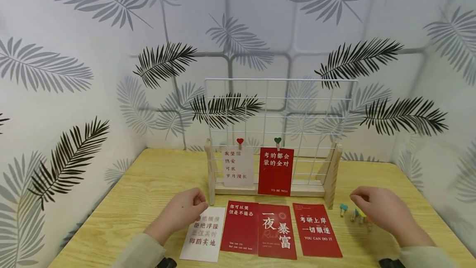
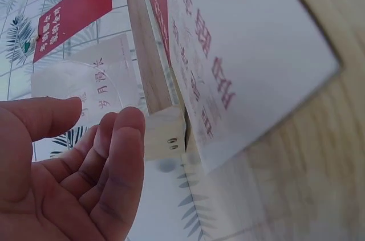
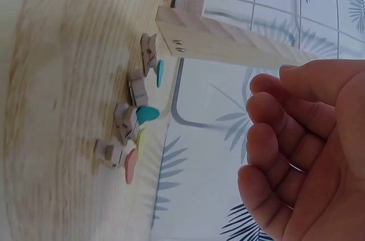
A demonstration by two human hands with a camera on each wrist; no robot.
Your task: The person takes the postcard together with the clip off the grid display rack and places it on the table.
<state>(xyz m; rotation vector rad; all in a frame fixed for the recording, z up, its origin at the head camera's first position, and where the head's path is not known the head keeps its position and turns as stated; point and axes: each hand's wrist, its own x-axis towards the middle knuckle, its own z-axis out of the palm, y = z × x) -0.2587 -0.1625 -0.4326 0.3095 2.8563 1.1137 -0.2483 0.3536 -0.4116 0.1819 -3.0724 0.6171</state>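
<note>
My left hand [image 1: 179,212] hovers over the upper left corner of a white lettered card [image 1: 201,248] on the table. Its fingers are loosely bent and the thumb stands apart from them, nothing between, as the left wrist view shows. To the right, my right hand [image 1: 388,212] is raised beside several small wooden clothespins [image 3: 137,87] with teal, yellow and orange heart-like tops. That hand is relaxed too, its fingers loosely curled round nothing. Three red lettered cards, a left one [image 1: 239,235], a middle one [image 1: 267,249] and a right one [image 1: 320,241], lie beside the white card.
Behind the cards stands a white wire grid [image 1: 297,98] in a wooden base [image 1: 308,191]. A red-heart clip [image 1: 240,141] holds a white card [image 1: 238,168] on it; a green-heart clip [image 1: 277,140] holds a red card [image 1: 275,177]. Leaf-patterned walls enclose the wooden table [image 1: 156,177].
</note>
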